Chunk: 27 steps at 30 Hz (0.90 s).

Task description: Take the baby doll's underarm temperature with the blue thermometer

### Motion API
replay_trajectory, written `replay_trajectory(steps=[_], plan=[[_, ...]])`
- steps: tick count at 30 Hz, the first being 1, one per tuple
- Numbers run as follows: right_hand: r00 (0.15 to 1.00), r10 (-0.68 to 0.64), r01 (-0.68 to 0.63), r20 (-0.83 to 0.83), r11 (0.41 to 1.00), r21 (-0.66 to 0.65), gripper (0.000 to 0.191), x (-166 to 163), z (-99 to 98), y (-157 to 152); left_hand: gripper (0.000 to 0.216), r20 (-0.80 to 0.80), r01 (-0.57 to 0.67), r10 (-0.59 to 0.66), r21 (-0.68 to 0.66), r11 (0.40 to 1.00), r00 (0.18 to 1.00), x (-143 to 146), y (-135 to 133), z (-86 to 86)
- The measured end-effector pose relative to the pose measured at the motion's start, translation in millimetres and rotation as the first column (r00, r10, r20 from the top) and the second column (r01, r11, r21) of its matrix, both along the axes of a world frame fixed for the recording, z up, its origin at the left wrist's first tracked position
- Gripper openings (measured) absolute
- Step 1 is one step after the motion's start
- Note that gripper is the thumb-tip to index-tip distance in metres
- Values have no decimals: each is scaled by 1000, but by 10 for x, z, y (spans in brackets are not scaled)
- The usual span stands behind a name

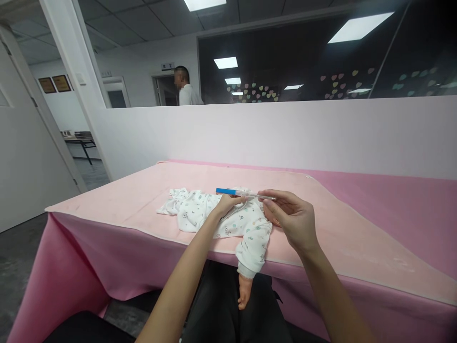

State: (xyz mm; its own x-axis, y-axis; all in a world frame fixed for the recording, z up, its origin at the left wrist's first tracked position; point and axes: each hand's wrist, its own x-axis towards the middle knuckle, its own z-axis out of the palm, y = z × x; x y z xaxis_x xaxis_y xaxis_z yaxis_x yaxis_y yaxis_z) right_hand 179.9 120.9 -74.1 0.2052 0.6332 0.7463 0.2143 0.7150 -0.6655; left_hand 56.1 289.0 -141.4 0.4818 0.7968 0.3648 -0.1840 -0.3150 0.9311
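Observation:
A baby doll (239,221) in a white patterned outfit lies on its back, its head to the right and partly hidden behind my right hand. One bare doll hand (244,291) hangs over the table's front edge. My right hand (294,216) pinches the clear end of a slim thermometer (225,191) with a blue end, holding it nearly level above the doll's chest. The blue end points left. Below it, my left hand (228,205) rests at the doll's chest, its fingers closed on the clothing near the collar; its fingertips are partly hidden.
A pale pink mat (124,195) covers the table, over a darker pink cloth (78,247). Behind it stands a white half wall (267,133) with a window above. Beyond the glass, a person (189,90) in white is visible. A door (28,138) stands at left.

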Motion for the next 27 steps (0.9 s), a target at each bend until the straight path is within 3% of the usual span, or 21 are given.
replay_trajectory(steps=[5,10,15,17,19,21,22,24,25,27], plan=[[983,-183,185,29,963,-198,19,272,-492,-117,31,-18,-16,17,26,1000,1000,9,43,-15],[905,-389,425,173,797,-429,27,792,-1116,-380,31,-34,-4,5,36,999,999,16,58,-15],[755,-483,653,443,620,-436,31,1327,-1411,-412,35,-60,-2,6,67,998,998,13,36,5],[676,-460,720,576,580,-381,29,1394,-1433,-367,37,-59,2,3,81,997,998,13,36,5],[582,-537,788,611,556,-262,28,1301,-1395,-303,39,-51,12,-8,85,996,999,15,44,0],[540,-672,824,506,546,-153,27,1048,-1289,-206,41,-44,23,-19,82,996,999,18,58,-8],[572,-704,807,421,575,-134,28,878,-1214,-135,41,-39,25,-21,82,996,999,18,65,-12],[699,-604,672,383,737,-64,26,504,-1043,64,39,-26,25,-23,85,996,999,17,73,-19],[717,-556,618,421,786,-16,26,327,-961,191,36,-20,25,-23,86,996,1000,16,74,-22],[648,-547,626,531,779,39,25,42,-832,478,31,-8,24,-23,86,996,1000,12,72,-25]])
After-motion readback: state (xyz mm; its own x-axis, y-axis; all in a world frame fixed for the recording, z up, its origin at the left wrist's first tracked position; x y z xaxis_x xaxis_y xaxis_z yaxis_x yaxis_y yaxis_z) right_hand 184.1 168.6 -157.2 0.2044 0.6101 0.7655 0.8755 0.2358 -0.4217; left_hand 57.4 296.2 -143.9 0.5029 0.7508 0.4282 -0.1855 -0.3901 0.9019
